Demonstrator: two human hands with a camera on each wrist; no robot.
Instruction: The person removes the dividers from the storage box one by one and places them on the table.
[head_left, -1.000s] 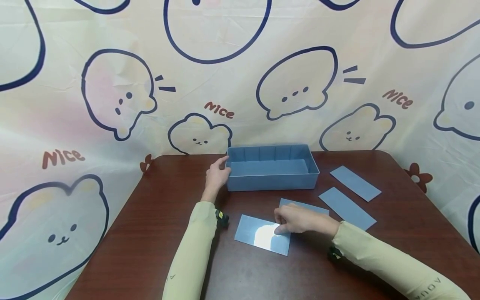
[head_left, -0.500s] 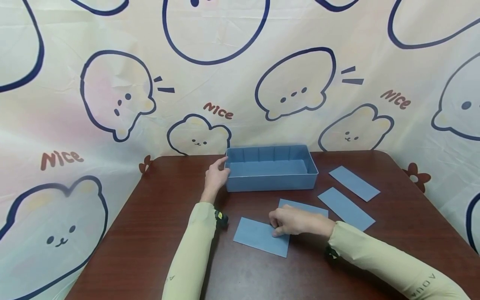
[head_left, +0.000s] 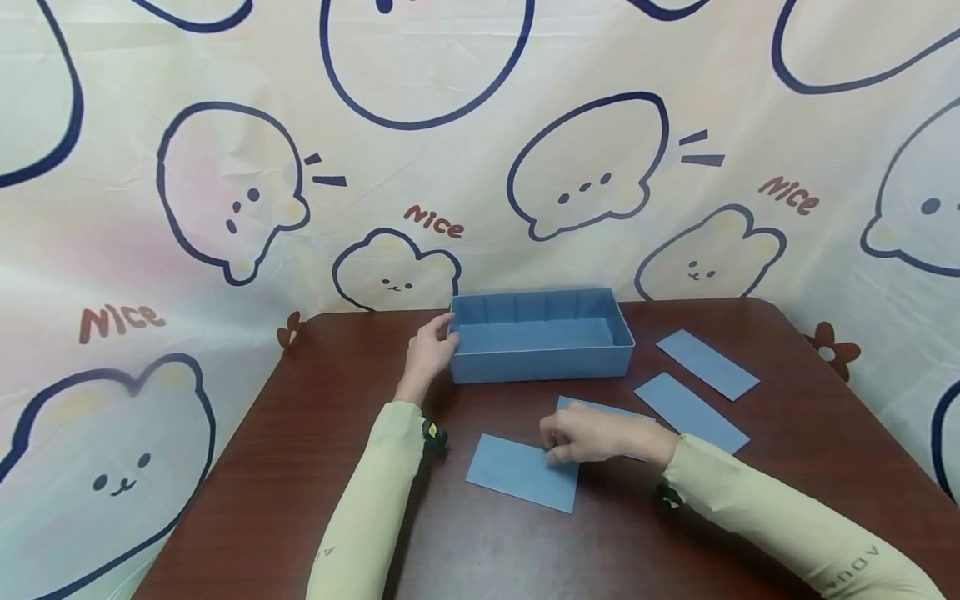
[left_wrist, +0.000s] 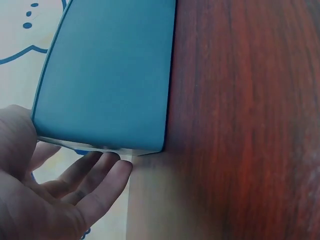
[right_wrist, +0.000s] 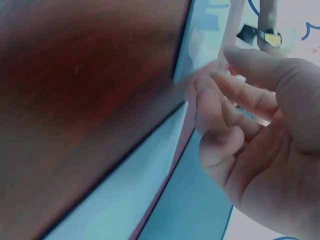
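At its left end, the long blue open-topped box [head_left: 540,364] is gripped by my left hand [head_left: 427,354]. The left wrist view shows my fingers along the end wall of the box [left_wrist: 105,75], while the thumb passes behind the rim, its tip hidden. A flat blue rectangular panel [head_left: 510,475] lies in front of the box. Above its right corner hovers my right hand [head_left: 592,433], fingers loosely curled. In the right wrist view that hand [right_wrist: 265,145] shows a gap between thumb and fingers with nothing held; the panel [right_wrist: 202,30] ends close to the fingertips.
Another blue panel [head_left: 600,406] lies partly hidden behind the right hand. Two more, a nearer panel [head_left: 690,412] and a farther panel [head_left: 708,364], lie slanted at the right. All rest on a dark brown table [head_left: 300,467], with a cartoon-print cloth [head_left: 480,167] around it.
The right hand has shifted slightly left over the panel, then risen a little. The panel's bright reflection has gone. The left hand stays at the box's end.
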